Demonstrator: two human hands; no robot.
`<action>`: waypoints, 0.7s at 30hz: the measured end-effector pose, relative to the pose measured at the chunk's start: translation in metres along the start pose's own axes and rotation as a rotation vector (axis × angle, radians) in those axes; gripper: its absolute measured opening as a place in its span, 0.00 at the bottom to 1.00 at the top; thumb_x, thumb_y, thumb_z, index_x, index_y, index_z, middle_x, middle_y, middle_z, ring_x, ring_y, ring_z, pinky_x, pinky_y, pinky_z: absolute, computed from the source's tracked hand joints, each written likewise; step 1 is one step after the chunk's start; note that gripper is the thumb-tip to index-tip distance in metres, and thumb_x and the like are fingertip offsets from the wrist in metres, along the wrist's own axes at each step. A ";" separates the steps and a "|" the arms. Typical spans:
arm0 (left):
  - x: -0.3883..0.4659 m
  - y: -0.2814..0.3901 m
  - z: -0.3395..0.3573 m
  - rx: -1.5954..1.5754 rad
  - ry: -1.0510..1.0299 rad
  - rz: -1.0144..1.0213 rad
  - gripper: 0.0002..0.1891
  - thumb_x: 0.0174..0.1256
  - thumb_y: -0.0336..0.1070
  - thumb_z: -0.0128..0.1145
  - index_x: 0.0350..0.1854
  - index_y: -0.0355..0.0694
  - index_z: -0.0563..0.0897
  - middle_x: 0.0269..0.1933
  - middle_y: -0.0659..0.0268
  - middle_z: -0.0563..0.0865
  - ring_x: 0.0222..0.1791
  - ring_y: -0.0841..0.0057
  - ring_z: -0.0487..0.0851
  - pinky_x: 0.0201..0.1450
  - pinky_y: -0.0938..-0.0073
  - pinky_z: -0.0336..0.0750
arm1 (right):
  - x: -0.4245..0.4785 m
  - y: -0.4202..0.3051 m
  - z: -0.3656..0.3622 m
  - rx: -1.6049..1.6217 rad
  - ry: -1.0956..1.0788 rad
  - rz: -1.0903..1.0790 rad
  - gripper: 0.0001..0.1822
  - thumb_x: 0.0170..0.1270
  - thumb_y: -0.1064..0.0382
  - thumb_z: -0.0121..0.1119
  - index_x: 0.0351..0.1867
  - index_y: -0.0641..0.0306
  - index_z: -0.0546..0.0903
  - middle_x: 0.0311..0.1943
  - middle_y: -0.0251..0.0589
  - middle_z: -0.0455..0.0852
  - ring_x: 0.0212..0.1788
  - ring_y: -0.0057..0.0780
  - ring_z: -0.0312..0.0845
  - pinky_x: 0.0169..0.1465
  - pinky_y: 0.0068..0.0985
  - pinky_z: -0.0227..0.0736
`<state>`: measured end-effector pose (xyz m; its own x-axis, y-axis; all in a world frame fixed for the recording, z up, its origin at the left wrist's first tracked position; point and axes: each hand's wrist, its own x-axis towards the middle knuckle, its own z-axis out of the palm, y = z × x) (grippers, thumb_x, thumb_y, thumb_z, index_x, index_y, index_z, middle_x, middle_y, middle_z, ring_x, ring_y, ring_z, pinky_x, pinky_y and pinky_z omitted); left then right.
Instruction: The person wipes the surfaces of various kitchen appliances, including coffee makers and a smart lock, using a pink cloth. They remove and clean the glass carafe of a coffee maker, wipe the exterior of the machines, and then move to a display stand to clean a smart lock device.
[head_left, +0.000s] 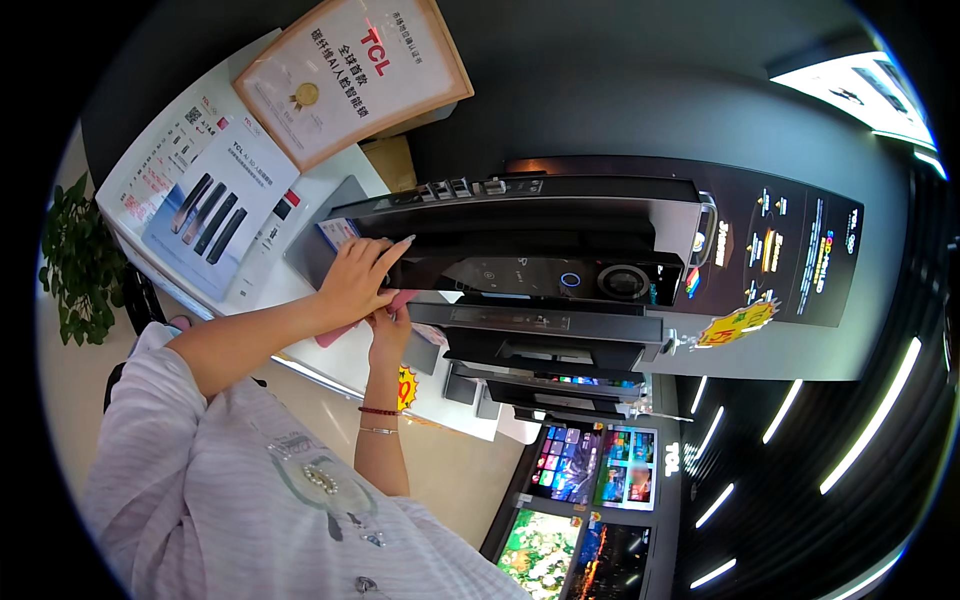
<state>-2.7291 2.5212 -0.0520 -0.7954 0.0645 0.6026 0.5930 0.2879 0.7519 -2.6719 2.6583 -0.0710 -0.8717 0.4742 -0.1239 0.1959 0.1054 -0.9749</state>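
Observation:
A black smart door lock with a glossy front panel, a round lens and a blue-lit ring stands upright on a display; the picture is turned sideways. My left hand grips its lower end, fingers over the panel and thumb by its edge. My right hand is just beside it, fingers closed on a pink cloth touching the lock's lower edge. Another pink part shows below my left wrist; whether it belongs to the same cloth cannot be told. Some fingertips are hidden.
More door locks stand close by on the white counter. A framed certificate and a printed leaflet are to the left of the locks. A yellow price tag sticks out above. Lit screens are farther right.

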 end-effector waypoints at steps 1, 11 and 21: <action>0.000 0.000 0.000 -0.002 -0.006 -0.001 0.41 0.42 0.41 0.66 0.63 0.41 0.63 0.49 0.58 0.72 0.50 0.60 0.69 0.57 0.61 0.60 | -0.002 0.000 -0.004 0.035 0.010 0.016 0.10 0.58 0.74 0.52 0.43 0.66 0.76 0.37 0.33 0.78 0.36 0.20 0.76 0.38 0.19 0.74; 0.005 0.001 0.002 -0.010 0.042 0.048 0.45 0.35 0.36 0.69 0.63 0.39 0.62 0.48 0.57 0.72 0.47 0.60 0.70 0.54 0.60 0.62 | -0.004 -0.071 -0.049 0.264 0.357 -0.346 0.12 0.56 0.76 0.51 0.42 0.67 0.77 0.42 0.40 0.80 0.42 0.30 0.78 0.43 0.23 0.75; 0.005 0.001 0.004 -0.012 0.066 0.075 0.45 0.36 0.36 0.69 0.64 0.40 0.62 0.47 0.57 0.73 0.46 0.61 0.70 0.52 0.61 0.63 | 0.029 -0.062 -0.043 0.261 0.403 -0.339 0.13 0.57 0.74 0.50 0.45 0.65 0.76 0.38 0.38 0.80 0.39 0.24 0.76 0.41 0.19 0.71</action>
<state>-2.7329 2.5258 -0.0499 -0.7388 0.0226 0.6736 0.6527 0.2728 0.7068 -2.6901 2.7030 -0.0066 -0.6165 0.7521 0.2330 -0.2255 0.1148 -0.9674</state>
